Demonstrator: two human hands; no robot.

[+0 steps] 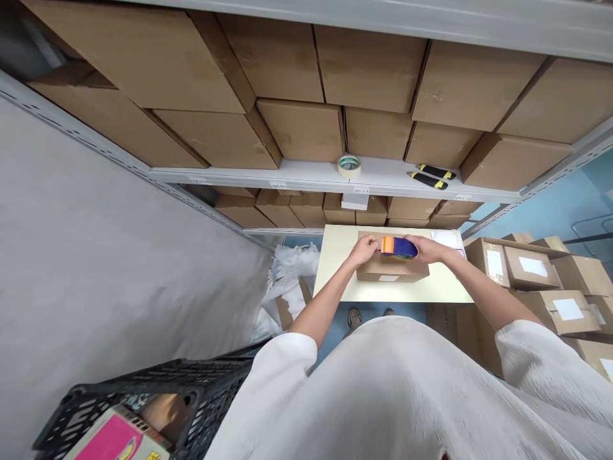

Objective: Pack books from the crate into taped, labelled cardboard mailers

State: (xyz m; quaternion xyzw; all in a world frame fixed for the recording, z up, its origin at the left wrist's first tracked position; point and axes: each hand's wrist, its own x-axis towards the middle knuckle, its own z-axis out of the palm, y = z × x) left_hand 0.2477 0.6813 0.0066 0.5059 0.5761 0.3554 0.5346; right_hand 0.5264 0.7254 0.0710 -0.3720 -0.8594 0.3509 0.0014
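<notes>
A small cardboard box (pixel 391 268) lies on a cream table (pixel 335 268) in front of me. My right hand (pixel 428 249) is closed around a blue and orange tape dispenser (pixel 399 246) held on top of the box. At the box's left top edge my left hand (pixel 364 248) has its fingers curled, pressing on the box or pinching the tape end; which one I cannot make out.
Metal shelving (pixel 306 176) stacked with cardboard boxes stands behind the table; a tape roll (pixel 349 165) and two black-yellow cutters (pixel 431 176) lie on its ledge. Labelled boxes (pixel 531 268) pile up at right. A black crate (pixel 158 402) sits at lower left, white wrapping (pixel 287 275) on the floor.
</notes>
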